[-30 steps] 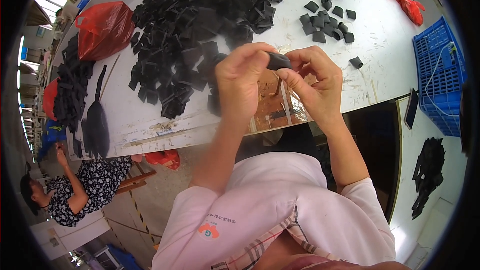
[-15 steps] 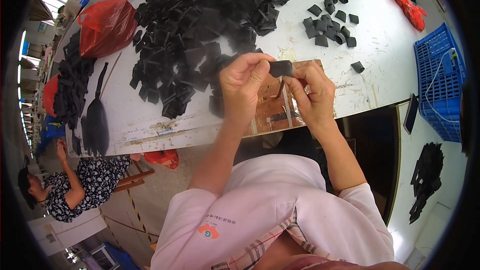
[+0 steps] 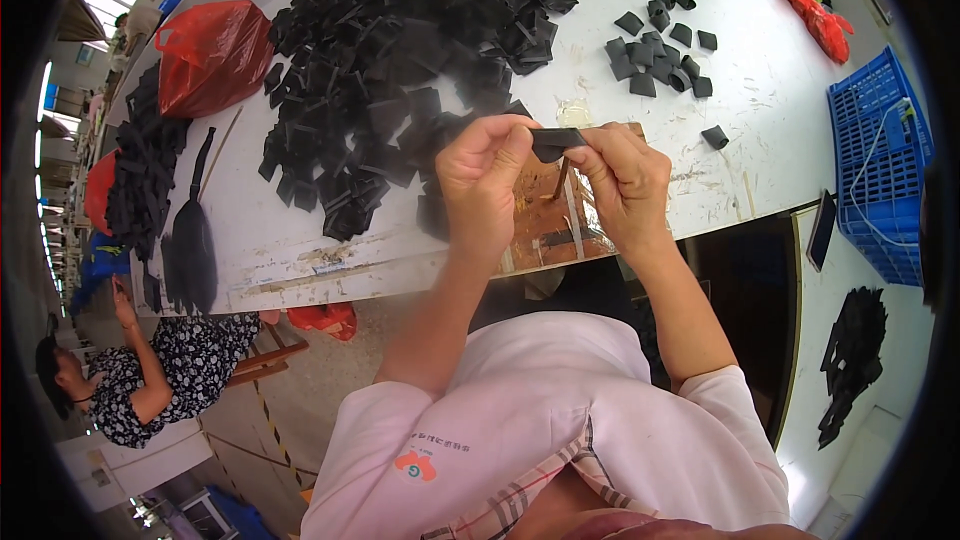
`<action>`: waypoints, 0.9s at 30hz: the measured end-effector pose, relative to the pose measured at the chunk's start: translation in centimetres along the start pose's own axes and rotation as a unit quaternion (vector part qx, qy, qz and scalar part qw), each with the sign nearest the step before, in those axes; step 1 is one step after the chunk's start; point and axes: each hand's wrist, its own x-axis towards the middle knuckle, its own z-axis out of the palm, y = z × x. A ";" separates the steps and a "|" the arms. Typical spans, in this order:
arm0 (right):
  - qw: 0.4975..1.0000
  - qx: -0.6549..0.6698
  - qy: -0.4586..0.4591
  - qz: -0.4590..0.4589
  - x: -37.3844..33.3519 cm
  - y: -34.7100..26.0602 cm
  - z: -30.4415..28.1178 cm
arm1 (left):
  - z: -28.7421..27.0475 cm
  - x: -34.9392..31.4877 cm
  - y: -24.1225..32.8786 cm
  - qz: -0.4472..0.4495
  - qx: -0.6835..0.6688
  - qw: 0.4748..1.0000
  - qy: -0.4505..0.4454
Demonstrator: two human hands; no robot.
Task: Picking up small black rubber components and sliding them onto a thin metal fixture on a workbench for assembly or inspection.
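A small black fabric loop (image 3: 556,143) is stretched between my two hands above a brown wooden board (image 3: 545,240). My left hand (image 3: 484,175) pinches its left end between thumb and fingers. On its right end my right hand (image 3: 627,180) is closed the same way. A thin brown upright peg (image 3: 562,178) rises from the board just below the piece. Beyond my left hand spreads a big heap of flat black fabric pieces (image 3: 400,40). Farther right lies a small group of black tube-shaped pieces (image 3: 655,58), with a single one (image 3: 715,137) nearer me.
At left, a red plastic bag (image 3: 213,55) stands beside black strips (image 3: 140,175) and a black brush-like bundle (image 3: 192,240). A blue crate (image 3: 880,165) is at right, near more black pieces (image 3: 853,360). Another person (image 3: 165,370) sits at the left, by the table edge.
The black loop has tilted and flattened between my fingers, showing a fold across it. My hands have shifted only slightly.
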 end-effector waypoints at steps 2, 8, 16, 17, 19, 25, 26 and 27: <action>0.999 0.030 0.032 -0.008 -0.9 0.5 0.6 | 0.4 -0.2 0.3 0.012 0.017 1.000 0.000; 0.997 0.074 0.026 0.011 -1.1 0.9 0.2 | 0.4 1.0 1.0 0.038 0.159 0.981 -0.107; 0.997 0.063 -0.014 0.039 -0.2 0.9 0.0 | 0.4 1.9 1.5 0.176 0.323 0.920 -0.133; 0.999 0.033 0.018 0.004 -0.4 1.2 0.3 | 0.3 1.6 1.3 0.111 0.277 0.947 -0.123; 0.997 -0.008 0.056 -0.046 -0.4 1.5 0.8 | -0.1 1.5 1.0 0.054 0.251 0.958 -0.129; 0.935 0.324 -0.024 0.140 1.6 2.1 -2.3 | -2.9 2.0 -3.0 0.022 0.308 0.951 -0.026; 0.914 0.379 0.018 0.146 2.8 2.8 -3.6 | -3.4 2.3 -4.1 0.024 0.309 0.950 -0.028; 0.911 0.359 0.059 0.193 3.7 3.5 -4.3 | -3.8 2.7 -5.5 0.042 0.398 0.916 -0.035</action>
